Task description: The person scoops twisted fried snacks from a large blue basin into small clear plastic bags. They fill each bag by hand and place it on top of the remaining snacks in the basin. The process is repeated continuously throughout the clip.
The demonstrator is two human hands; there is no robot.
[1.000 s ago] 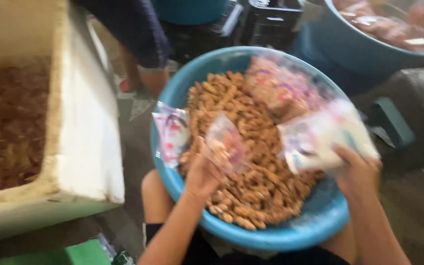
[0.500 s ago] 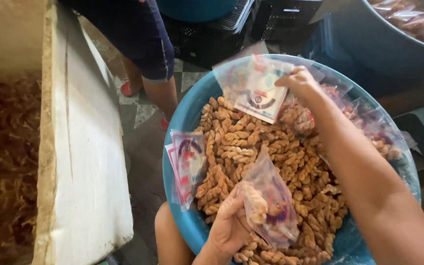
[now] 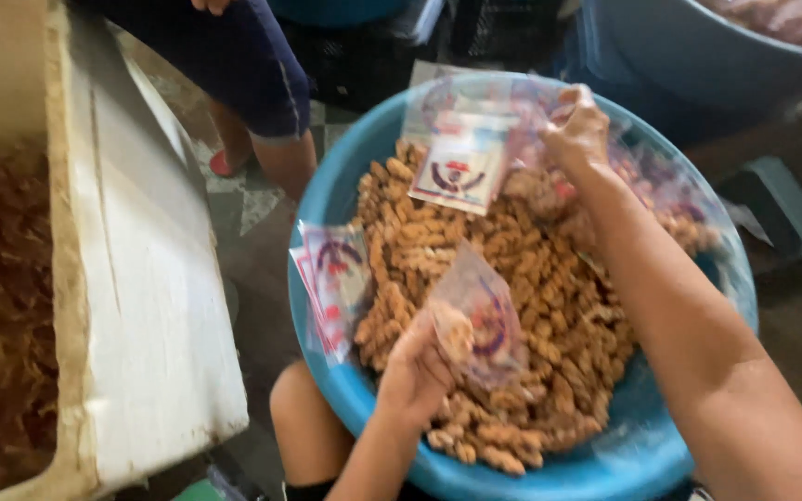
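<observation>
Holding snack bag | blue basin: brown fried snacks

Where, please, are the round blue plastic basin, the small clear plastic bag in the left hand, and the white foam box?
Round blue plastic basin (image 3: pixel 327 199): head view, bare upper-left rim.
Small clear plastic bag (image 3: pixel 486 325): head view, middle of the bag.
White foam box (image 3: pixel 155 315): head view, outer side wall.

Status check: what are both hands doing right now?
Left hand grips part-filled clear bag. Right hand pinches bag stack at far rim. Snacks fill blue basin.
</observation>
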